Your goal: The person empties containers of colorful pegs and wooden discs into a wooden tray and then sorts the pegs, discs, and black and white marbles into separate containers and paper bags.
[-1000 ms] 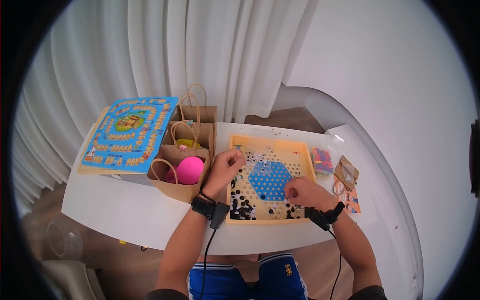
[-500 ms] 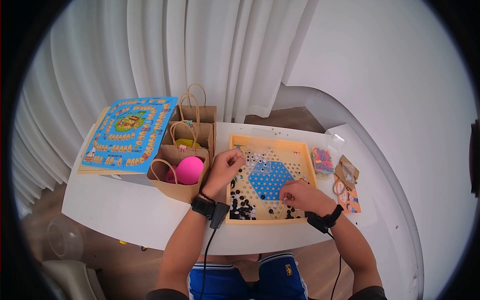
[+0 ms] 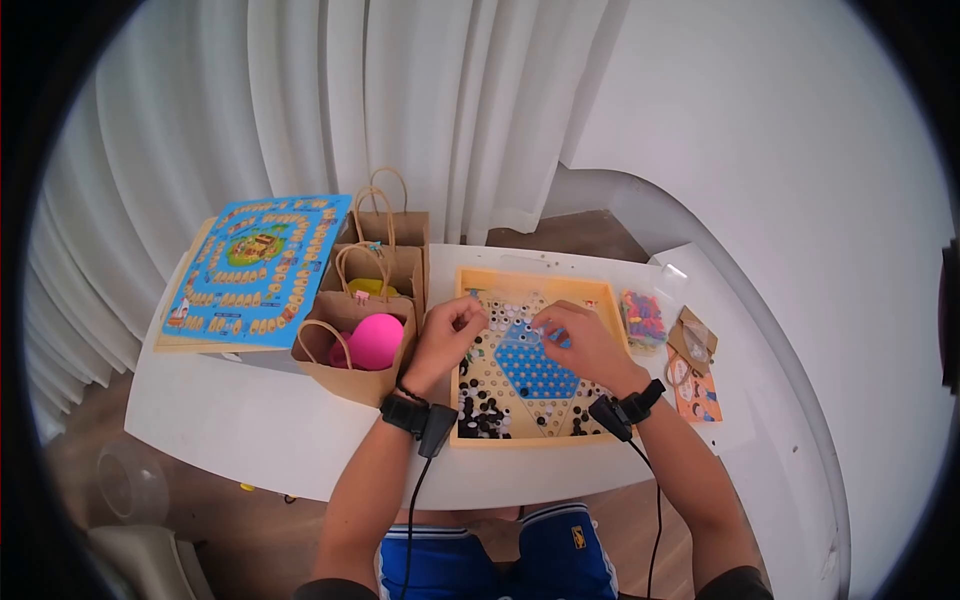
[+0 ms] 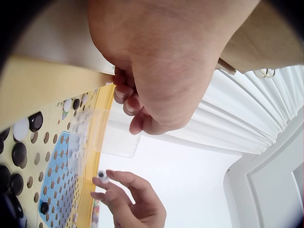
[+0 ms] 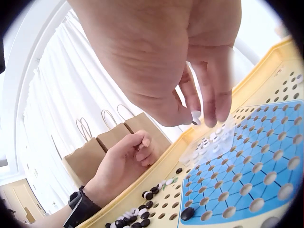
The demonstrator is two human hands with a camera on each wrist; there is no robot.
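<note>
My right hand [image 3: 575, 335] pinches a small white game piece [image 4: 103, 176] with a dark centre between thumb and fingertip, above a clear plastic box [image 5: 211, 145]. Several white pieces lie in that box, toward the far left of the wooden tray [image 3: 625, 425]. Over the tray's left wall my left hand [image 3: 452, 335] rests with its fingers loosely curled, holding nothing visible. The tray's base is a holed game board [image 5: 256, 166] with a blue hexagon at its middle. A lone black piece [image 5: 187, 213] lies on the blue; loose black and white pieces [image 3: 485, 412] gather in the near left corner.
Paper bags [image 3: 350, 375] stand left of the tray, one with a pink ball [image 3: 375, 341]. A blue board game sheet [image 3: 258, 265] lies farther left. A box of colourful pieces [image 3: 642, 318] and a small brown paper bag [image 3: 692, 340] sit at the right.
My right hand, low near the blue hexagon's front right edge before, has moved away from me and leftward to the clear box, with the white piece pinched. My left hand has stayed put.
</note>
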